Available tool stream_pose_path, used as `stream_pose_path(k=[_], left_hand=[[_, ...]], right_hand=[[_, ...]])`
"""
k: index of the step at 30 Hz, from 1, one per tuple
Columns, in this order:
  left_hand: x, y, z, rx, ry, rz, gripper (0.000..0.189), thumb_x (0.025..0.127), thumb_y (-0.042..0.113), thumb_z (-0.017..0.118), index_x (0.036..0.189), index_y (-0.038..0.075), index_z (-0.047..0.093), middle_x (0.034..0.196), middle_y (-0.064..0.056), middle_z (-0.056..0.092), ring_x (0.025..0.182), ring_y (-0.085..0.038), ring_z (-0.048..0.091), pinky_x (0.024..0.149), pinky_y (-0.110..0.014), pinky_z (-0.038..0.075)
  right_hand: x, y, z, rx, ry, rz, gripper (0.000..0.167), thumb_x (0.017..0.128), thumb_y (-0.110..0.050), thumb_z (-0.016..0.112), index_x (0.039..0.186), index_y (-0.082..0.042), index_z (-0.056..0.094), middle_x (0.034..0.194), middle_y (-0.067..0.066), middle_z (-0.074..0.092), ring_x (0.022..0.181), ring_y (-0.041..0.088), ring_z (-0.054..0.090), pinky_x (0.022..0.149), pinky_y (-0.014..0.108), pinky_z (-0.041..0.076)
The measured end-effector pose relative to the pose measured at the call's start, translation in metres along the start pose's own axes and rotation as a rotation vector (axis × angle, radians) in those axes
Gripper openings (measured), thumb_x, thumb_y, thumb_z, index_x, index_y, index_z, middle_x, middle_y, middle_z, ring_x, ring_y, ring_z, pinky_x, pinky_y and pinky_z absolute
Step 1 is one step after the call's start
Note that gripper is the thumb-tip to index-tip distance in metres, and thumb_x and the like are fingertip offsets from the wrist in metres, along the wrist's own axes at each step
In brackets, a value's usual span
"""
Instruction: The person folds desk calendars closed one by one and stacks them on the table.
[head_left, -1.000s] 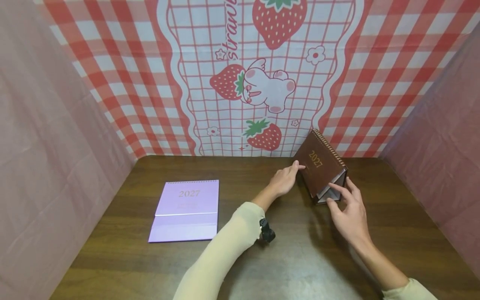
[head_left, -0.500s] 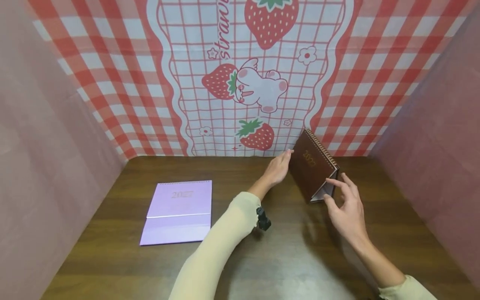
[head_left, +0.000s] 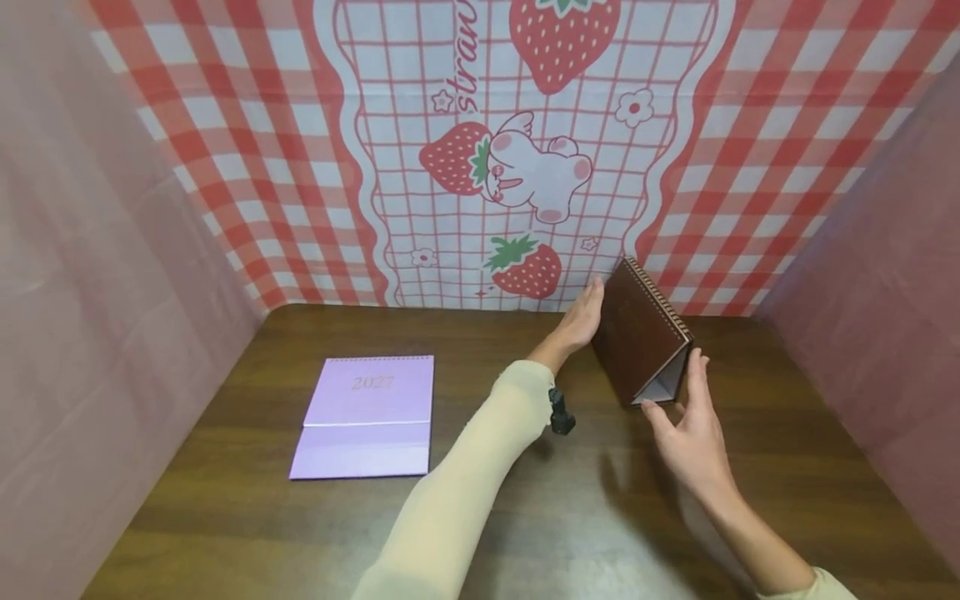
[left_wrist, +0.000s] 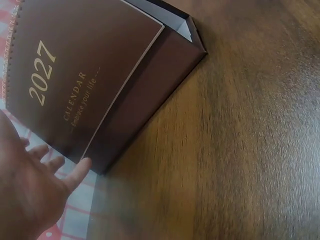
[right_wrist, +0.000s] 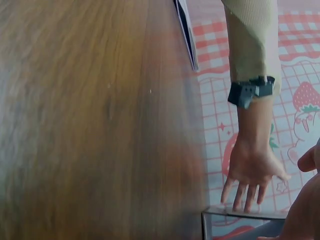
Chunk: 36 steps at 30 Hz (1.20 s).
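Note:
A brown spiral-bound desk calendar [head_left: 637, 342] stands as a tent near the back right of the table, its open triangular end towards my right hand. Gold print "2027" shows on its cover [left_wrist: 65, 75] in the left wrist view. My left hand [head_left: 583, 317] is at the calendar's left end, fingers extended; in its wrist view the thumb reaches near the lower corner. Opposite, my right hand [head_left: 697, 442] is at the open end, its fingers straight and its thumb by the lower front corner. Whether either hand presses on the calendar is hard to tell.
A lilac 2027 calendar [head_left: 367, 408] is on the left of the wooden table [head_left: 570, 517]. Behind the table hangs a checked strawberry cloth [head_left: 540, 167]. Pink cloth sides [head_left: 112, 250] flank it. A black wrist device [head_left: 561, 412] sits on my left sleeve.
My left hand's finger has left the brown cover, and that hand now lies flatter along the end. The cover's lifted corner has dropped towards its base. My right fingers have straightened.

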<state>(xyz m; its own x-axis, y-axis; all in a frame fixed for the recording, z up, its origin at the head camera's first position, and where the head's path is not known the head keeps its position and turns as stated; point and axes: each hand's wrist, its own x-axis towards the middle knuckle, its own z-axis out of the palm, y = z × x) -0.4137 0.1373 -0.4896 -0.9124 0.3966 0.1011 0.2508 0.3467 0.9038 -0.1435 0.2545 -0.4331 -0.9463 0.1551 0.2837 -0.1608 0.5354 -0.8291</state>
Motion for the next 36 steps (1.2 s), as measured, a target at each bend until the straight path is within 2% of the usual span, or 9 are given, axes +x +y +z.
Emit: stream_pose_path(k=[2,4,6,9,11,18,25,31,36], left_hand=[[-0.020,0.022,-0.007,-0.040,-0.024,-0.009,0.075,0.120,0.058,0.004,0.182,0.018,0.020,0.192,0.000,0.019,0.180,-0.018,0.016,0.147,-0.032,0.014],[-0.036,0.038,-0.013,-0.061,-0.046,-0.009,0.073,0.121,0.053,0.004,0.182,0.015,0.020,0.192,-0.004,0.020,0.180,-0.020,0.016,0.147,-0.031,0.013],[-0.050,0.049,-0.019,-0.083,-0.068,-0.003,0.071,0.122,0.049,0.003,0.182,0.015,0.019,0.192,-0.006,0.019,0.180,-0.021,0.015,0.147,-0.031,0.011],[-0.054,0.054,-0.021,-0.080,-0.079,0.010,0.071,0.122,0.049,0.002,0.182,0.016,0.021,0.192,-0.005,0.020,0.180,-0.022,0.016,0.147,-0.032,0.012],[-0.049,0.049,-0.021,-0.096,-0.082,0.014,0.072,0.121,0.051,0.002,0.181,0.017,0.023,0.192,-0.003,0.020,0.180,-0.020,0.015,0.148,-0.032,0.011],[0.009,-0.013,-0.001,0.019,0.011,0.020,0.088,0.112,0.076,-0.005,0.178,0.034,0.034,0.187,0.007,0.034,0.175,-0.013,0.028,0.145,-0.033,0.023],[-0.020,0.010,-0.024,0.037,0.047,-0.037,0.088,0.114,0.070,-0.006,0.175,0.028,0.042,0.184,-0.002,0.042,0.172,-0.020,0.037,0.143,-0.041,0.031],[0.009,-0.040,-0.020,0.109,0.053,-0.002,0.098,0.104,0.083,-0.013,0.176,0.039,0.036,0.184,0.007,0.040,0.172,-0.019,0.038,0.143,-0.044,0.031],[0.010,-0.048,-0.019,0.203,0.050,0.004,0.100,0.105,0.081,-0.014,0.179,0.032,0.032,0.185,0.004,0.039,0.173,-0.020,0.036,0.144,-0.042,0.030]], right_hand=[[0.000,-0.001,0.003,0.011,-0.030,0.000,0.105,0.108,-0.004,0.067,0.180,-0.011,-0.009,0.188,0.021,-0.017,0.176,0.047,0.008,0.103,-0.010,0.028],[0.000,-0.002,0.005,0.013,-0.065,0.009,0.107,0.109,-0.006,0.067,0.179,-0.012,-0.013,0.187,0.021,-0.023,0.176,0.049,0.005,0.123,0.005,0.033],[0.000,-0.003,0.008,0.008,-0.097,0.028,0.110,0.109,-0.008,0.067,0.178,-0.013,-0.018,0.186,0.019,-0.027,0.176,0.049,0.002,0.138,0.031,0.033],[0.001,-0.004,0.010,0.007,-0.131,0.050,0.112,0.110,-0.009,0.068,0.177,-0.013,-0.022,0.184,0.016,-0.032,0.175,0.053,-0.002,0.137,0.071,0.023],[0.002,-0.006,0.011,0.000,-0.141,0.058,0.112,0.110,-0.011,0.067,0.176,-0.012,-0.022,0.183,0.016,-0.034,0.174,0.055,-0.005,0.138,0.075,0.016],[0.006,-0.006,0.012,-0.050,-0.145,0.061,0.110,0.110,-0.017,0.067,0.176,-0.009,-0.020,0.183,0.019,-0.034,0.173,0.056,-0.011,0.140,0.077,0.006],[0.012,0.000,0.015,-0.012,-0.132,0.041,0.116,0.108,-0.014,0.070,0.175,-0.008,-0.026,0.183,0.017,-0.035,0.174,0.052,-0.014,0.143,0.068,0.000],[0.019,0.005,0.016,0.004,-0.130,0.048,0.119,0.108,-0.014,0.070,0.173,-0.011,-0.030,0.183,0.012,-0.035,0.176,0.045,-0.016,0.144,0.059,0.002],[0.023,0.010,0.013,0.004,-0.127,0.058,0.121,0.108,-0.016,0.071,0.173,-0.014,-0.032,0.184,0.008,-0.036,0.176,0.039,-0.020,0.145,0.057,0.003]])
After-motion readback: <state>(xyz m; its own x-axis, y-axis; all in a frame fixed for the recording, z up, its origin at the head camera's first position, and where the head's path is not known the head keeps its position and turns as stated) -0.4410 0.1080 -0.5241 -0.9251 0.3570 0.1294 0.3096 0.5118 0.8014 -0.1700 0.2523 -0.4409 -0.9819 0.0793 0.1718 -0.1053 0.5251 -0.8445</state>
